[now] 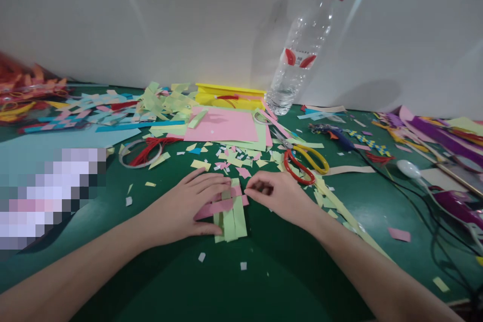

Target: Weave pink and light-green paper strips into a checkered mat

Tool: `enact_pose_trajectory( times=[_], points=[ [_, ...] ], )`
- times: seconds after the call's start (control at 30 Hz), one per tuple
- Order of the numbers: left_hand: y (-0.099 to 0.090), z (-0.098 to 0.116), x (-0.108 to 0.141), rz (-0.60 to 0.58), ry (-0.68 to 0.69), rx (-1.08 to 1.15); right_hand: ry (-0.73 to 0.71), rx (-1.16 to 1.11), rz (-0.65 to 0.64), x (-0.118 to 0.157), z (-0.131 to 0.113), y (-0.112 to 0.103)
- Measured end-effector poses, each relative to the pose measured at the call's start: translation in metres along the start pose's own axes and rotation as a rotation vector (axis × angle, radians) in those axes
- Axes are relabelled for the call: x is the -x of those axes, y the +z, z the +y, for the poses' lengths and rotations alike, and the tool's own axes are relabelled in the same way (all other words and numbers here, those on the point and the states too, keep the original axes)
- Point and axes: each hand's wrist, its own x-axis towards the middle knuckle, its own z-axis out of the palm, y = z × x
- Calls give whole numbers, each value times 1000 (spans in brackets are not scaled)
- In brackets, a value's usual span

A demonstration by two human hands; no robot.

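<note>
A small weave of light green paper strips (234, 219) crossed by pink strips (215, 208) lies on the green table (264, 282). My left hand (184, 204) rests flat over its left side, fingers spread, covering part of the weave. Just right of the weave, my right hand (279, 193) has thumb and index finger pinched together near the end of a pink strip. Whether anything is between those fingertips is too small to tell.
Scissors with red and yellow handles (298, 165) lie behind my right hand. A clear bottle (302, 45) leans against the wall. Pink paper sheets (226, 125), a tape roll with red cord (141, 153) and a glue gun (339, 137) lie around, among paper scraps.
</note>
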Motion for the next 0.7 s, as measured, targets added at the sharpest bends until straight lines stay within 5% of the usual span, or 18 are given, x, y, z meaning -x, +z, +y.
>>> enact_pose_trajectory(
  times=[0.37, 0.7],
  points=[
    [-4, -1, 0, -3, -11, 22, -159, 197, -158, -2, 6, -9],
    [-13, -16, 1, -19, 14, 52, -197, 228, -169, -2, 6, -9]
  ],
)
